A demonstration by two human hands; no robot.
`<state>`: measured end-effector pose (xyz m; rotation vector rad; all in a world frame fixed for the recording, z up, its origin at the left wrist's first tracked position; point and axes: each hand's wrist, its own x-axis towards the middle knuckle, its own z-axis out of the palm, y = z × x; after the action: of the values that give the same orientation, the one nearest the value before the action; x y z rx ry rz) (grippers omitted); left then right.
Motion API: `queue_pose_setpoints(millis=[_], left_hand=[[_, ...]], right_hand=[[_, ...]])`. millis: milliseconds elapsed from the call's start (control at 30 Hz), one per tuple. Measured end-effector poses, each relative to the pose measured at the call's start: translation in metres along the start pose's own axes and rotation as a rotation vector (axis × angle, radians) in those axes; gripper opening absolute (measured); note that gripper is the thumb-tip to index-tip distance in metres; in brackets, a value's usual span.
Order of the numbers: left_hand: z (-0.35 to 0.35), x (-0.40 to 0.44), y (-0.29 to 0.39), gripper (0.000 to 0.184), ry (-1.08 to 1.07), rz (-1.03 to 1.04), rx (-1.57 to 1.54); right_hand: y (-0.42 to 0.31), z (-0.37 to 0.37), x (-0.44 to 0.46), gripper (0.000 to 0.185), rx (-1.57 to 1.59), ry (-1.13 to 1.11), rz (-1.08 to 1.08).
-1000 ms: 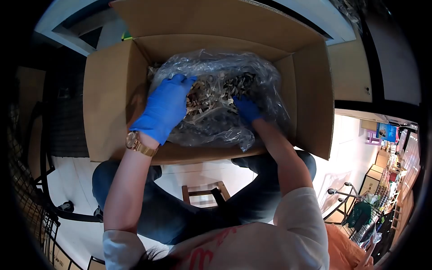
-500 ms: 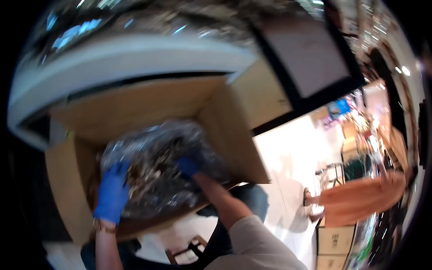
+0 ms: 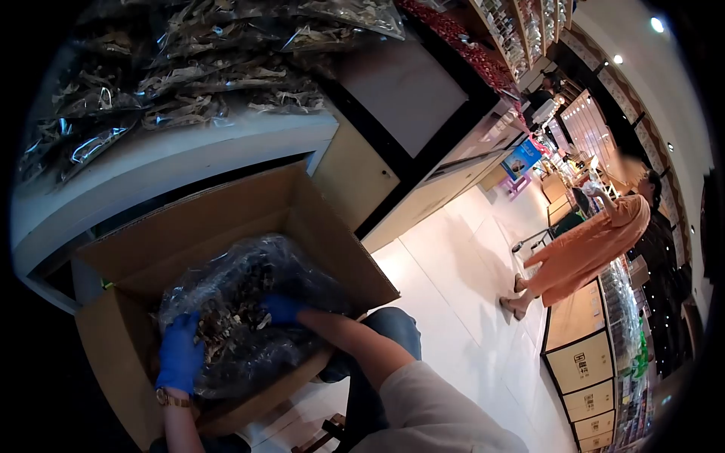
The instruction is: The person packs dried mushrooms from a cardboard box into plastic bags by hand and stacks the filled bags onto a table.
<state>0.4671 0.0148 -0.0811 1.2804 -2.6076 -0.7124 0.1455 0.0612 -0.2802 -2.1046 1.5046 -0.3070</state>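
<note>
A large cardboard box (image 3: 219, 200) stands open in front of me, lined with a clear plastic bag (image 3: 249, 374). Inside the bag lies a heap of shrivelled brown and pale pieces that look like dried mushrooms (image 3: 226, 317). My left hand (image 3: 181, 351), in a blue glove, rests at the left side of the heap against the bag, its fingers stretched out. From the right, my blue-gloved right hand (image 3: 282, 308) reaches into the bag and touches the heap. Its fingertips are partly hidden among the pieces, so their grip cannot be made out.
Behind the box, clear packets of dried goods (image 3: 189, 83) are piled on a white-edged counter (image 3: 249, 136). A dark-framed cabinet (image 3: 408, 98) adjoins it. A person in an orange garment (image 3: 593, 241) stands on the tiled floor to the right, near stacked cartons (image 3: 585, 370).
My view has swung and sharpened, so the box sits lower and further left, with more of the shop showing. Both hands stay in the bag at the heap.
</note>
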Motion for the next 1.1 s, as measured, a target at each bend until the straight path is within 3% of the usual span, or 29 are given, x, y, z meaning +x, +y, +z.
queue_pose_setpoints(millis=[133, 233, 333, 367, 400, 433, 500, 533, 567, 600, 667, 733, 867, 933, 1000, 1067, 1100], left_hand=[[0.004, 0.001, -0.004, 0.053, 0.018, 0.032, 0.019], [0.008, 0.006, -0.004, 0.050, 0.075, 0.094, -0.047], [0.011, 0.005, -0.003, 0.048, 0.101, 0.091, -0.100], [0.012, 0.008, -0.003, 0.048, 0.124, 0.099, -0.096], [0.016, 0.008, -0.007, 0.047, 0.138, 0.084, -0.092], [0.019, 0.009, -0.007, 0.047, 0.148, 0.112, -0.103], [0.014, 0.012, 0.002, 0.044, 0.143, 0.089, -0.183], [0.017, 0.010, 0.003, 0.041, 0.165, 0.084, -0.170], [0.030, 0.015, -0.006, 0.044, 0.197, 0.115, -0.154], [0.025, 0.015, 0.000, 0.044, 0.215, 0.106, -0.146], [0.020, 0.021, 0.009, 0.048, 0.065, 0.036, -0.177], [0.017, 0.021, 0.017, 0.052, 0.036, -0.008, -0.221], [0.034, 0.027, 0.026, 0.056, 0.082, -0.018, -0.251], [0.038, 0.027, 0.031, 0.058, 0.136, 0.019, -0.328], [0.038, 0.027, 0.035, 0.060, 0.106, 0.020, -0.339], [0.038, 0.028, 0.036, 0.048, 0.154, 0.080, -0.335], [0.036, 0.028, 0.036, 0.048, 0.150, 0.077, -0.331]], right_hand=[[0.002, -0.014, 0.020, 0.025, 0.132, -0.025, 0.120], [-0.019, -0.042, 0.027, 0.012, -0.101, 0.250, -0.272], [-0.069, -0.078, 0.027, 0.012, 0.020, 0.263, -0.142], [-0.086, -0.094, 0.025, 0.015, -0.059, 0.235, -0.155], [-0.097, -0.112, 0.022, 0.026, 0.100, 0.067, -0.059], [-0.141, -0.146, 0.004, 0.027, 0.268, 0.121, 0.078], [-0.146, -0.159, -0.001, 0.026, 0.148, 0.109, 0.041], [-0.145, -0.159, -0.008, 0.028, 0.412, 0.207, 0.145], [-0.141, -0.163, -0.007, 0.029, 0.274, 0.281, 0.015], [-0.131, -0.159, -0.002, 0.034, 0.410, 0.355, -0.008], [-0.157, -0.179, -0.005, 0.038, 0.159, 0.440, -0.003], [-0.163, -0.183, -0.002, 0.045, 0.079, 0.589, -0.136], [-0.170, -0.176, 0.007, 0.046, 0.161, 0.667, -0.130], [-0.178, -0.163, 0.013, 0.049, 0.517, 0.722, -0.126], [-0.176, -0.146, 0.017, 0.052, 0.563, 0.707, -0.115], [-0.174, -0.133, 0.020, 0.058, 0.953, 0.463, -0.138], [-0.167, -0.127, 0.023, 0.064, 0.681, 0.387, -0.174]])
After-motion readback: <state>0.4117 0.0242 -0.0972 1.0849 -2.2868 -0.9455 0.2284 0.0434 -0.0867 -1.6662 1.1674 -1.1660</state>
